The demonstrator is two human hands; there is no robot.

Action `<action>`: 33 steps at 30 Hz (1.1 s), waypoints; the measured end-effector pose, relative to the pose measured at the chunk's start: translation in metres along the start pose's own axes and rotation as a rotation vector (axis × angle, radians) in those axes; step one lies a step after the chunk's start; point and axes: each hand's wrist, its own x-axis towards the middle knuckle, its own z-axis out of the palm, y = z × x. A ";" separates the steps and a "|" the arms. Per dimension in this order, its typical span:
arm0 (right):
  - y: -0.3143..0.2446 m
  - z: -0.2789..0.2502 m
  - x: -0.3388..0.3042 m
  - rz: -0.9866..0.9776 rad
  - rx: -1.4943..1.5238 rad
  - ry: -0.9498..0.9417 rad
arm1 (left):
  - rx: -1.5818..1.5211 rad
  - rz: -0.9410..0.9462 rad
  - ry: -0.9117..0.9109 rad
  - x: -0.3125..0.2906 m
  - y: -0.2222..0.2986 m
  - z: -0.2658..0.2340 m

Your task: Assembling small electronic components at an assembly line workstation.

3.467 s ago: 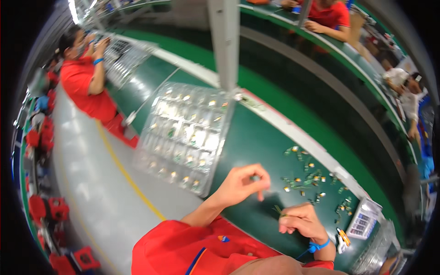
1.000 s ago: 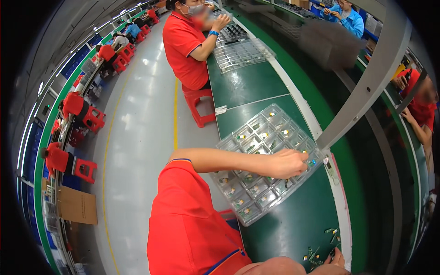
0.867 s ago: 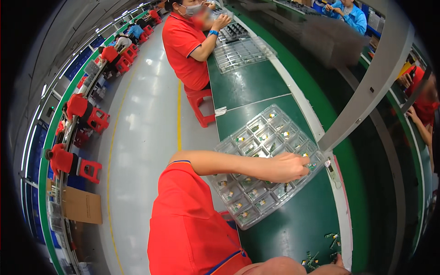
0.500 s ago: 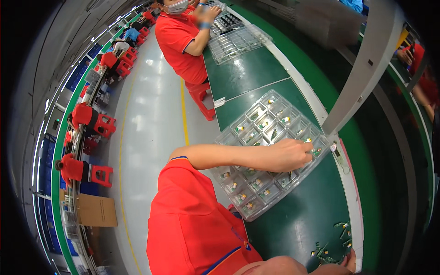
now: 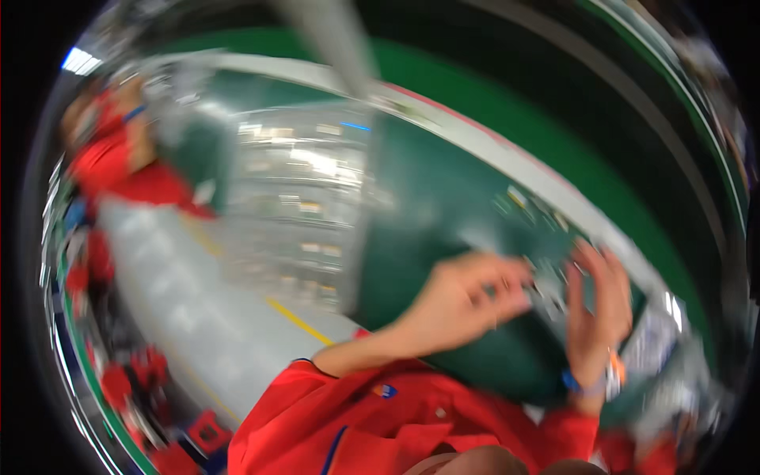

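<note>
Over the green tabletop (image 5: 404, 206), my left hand (image 5: 467, 297) reaches rightward with its fingers bent. Motion smears the fingertips, so whether something sits between them cannot be made out. Facing it is my right hand (image 5: 599, 297), its thumb and fingers apart and a blue band at the wrist. Small circuit boards (image 5: 546, 289) lie in a loose blurred group between the two hands. More small green boards (image 5: 518, 198) are scattered farther off, beside the table's pale edge. To the left of my hands stands a clear compartment tray (image 5: 297, 218) with small boards in its cells.
Along the far side runs the table's white rim (image 5: 491, 146), with a grey post (image 5: 336, 47) rising there. Clear plastic packaging (image 5: 673, 364) is at the right. A person in red (image 5: 111, 150) sits at the far left, by the bench.
My view has swung to the right. My left hand has left the compartment tray and come near the loose boards. My right hand, formerly at the lower edge, now shows fully.
</note>
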 end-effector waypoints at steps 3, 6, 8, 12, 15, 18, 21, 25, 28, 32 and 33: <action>0.003 -0.015 -0.010 -0.158 0.025 -0.010 | -0.272 -0.095 0.058 0.026 0.012 0.031; 0.001 0.001 -0.014 -0.200 -0.080 0.228 | -0.300 0.011 0.068 0.031 0.003 0.040; 0.001 0.007 -0.019 -0.192 -0.059 0.253 | -0.455 -0.004 0.015 0.032 -0.013 0.037; 0.020 0.004 -0.029 -0.122 0.123 0.244 | -0.510 -0.040 0.071 0.041 -0.024 0.037; 0.003 -0.049 0.011 0.029 0.041 0.054 | -0.618 0.078 0.098 0.053 -0.024 0.040; 0.007 -0.037 0.012 0.074 0.044 0.035 | -0.487 -0.011 0.032 0.062 -0.028 0.012; 0.031 -0.015 0.042 0.103 0.022 0.031 | -0.335 0.032 0.047 0.062 -0.028 0.017; 0.042 -0.063 -0.014 0.116 -0.042 0.030 | -0.219 0.021 0.091 0.060 -0.030 0.019; 0.023 -0.097 -0.056 0.107 -0.061 0.036 | -0.162 0.035 0.101 0.059 -0.034 0.017; 0.041 -0.067 -0.006 0.109 -0.065 0.059 | -0.242 -0.010 0.120 0.066 -0.027 0.032; 0.055 -0.078 -0.018 0.090 -0.044 0.066 | -0.180 0.010 0.084 0.068 -0.021 0.032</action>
